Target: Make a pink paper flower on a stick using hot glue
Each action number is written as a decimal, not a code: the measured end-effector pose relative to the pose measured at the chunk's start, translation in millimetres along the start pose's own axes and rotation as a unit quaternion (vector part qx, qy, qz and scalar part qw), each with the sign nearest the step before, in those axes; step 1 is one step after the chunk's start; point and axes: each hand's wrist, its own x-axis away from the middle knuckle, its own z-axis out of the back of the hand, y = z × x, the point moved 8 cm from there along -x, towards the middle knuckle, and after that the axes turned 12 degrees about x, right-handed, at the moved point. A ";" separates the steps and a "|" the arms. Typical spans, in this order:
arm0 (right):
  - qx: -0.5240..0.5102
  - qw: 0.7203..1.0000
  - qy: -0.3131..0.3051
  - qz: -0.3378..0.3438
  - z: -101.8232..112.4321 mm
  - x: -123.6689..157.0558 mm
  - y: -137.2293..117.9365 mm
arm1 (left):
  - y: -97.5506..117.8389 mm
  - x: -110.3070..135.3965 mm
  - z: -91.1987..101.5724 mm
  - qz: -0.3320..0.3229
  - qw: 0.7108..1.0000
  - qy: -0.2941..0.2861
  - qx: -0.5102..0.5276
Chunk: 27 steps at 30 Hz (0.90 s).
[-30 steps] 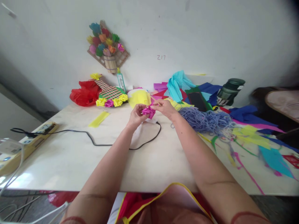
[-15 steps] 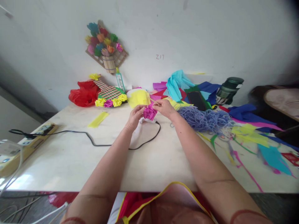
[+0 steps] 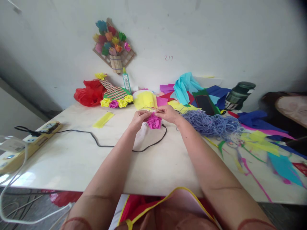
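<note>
A magenta crepe-paper flower (image 3: 154,121) is held above the table between my two hands. My left hand (image 3: 140,119) pinches its left upper edge with thumb and fingertips. My right hand (image 3: 168,114) is closed at the upper right of the flower, with a thin wooden stick (image 3: 157,110) between its fingers. Whether the stick touches the flower, I cannot tell. Just behind the hands lie yellow paper sheets (image 3: 144,99). A guitar-shaped craft (image 3: 114,91) of sticks, with yellow and magenta paper flowers, leans against the wall at the back left.
A black cord (image 3: 96,140) runs from the power strip (image 3: 31,143) to below my hands. On the right are a tangle of blue-violet string (image 3: 211,123), a phone (image 3: 204,104), a dark green bottle (image 3: 240,95) and coloured paper scraps (image 3: 260,142). A yellow strip (image 3: 103,119) lies left.
The flower and both hands have come slightly lower and nearer to me, and the flower's face has turned a little. My view has shifted slightly left.
</note>
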 end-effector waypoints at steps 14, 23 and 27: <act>0.065 0.998 -0.020 -0.007 -1.2 3.2 -7.7 | -0.3 -0.3 3.8 0.027 0.999 0.020 -0.035; 0.037 0.999 -0.026 -0.007 -3.4 2.6 -1.3 | -3.1 -2.9 17.3 0.026 0.996 0.080 -0.022; 0.017 1.000 -0.019 0.003 -0.2 3.5 -5.9 | -2.7 -2.1 19.2 0.033 0.994 0.104 -0.024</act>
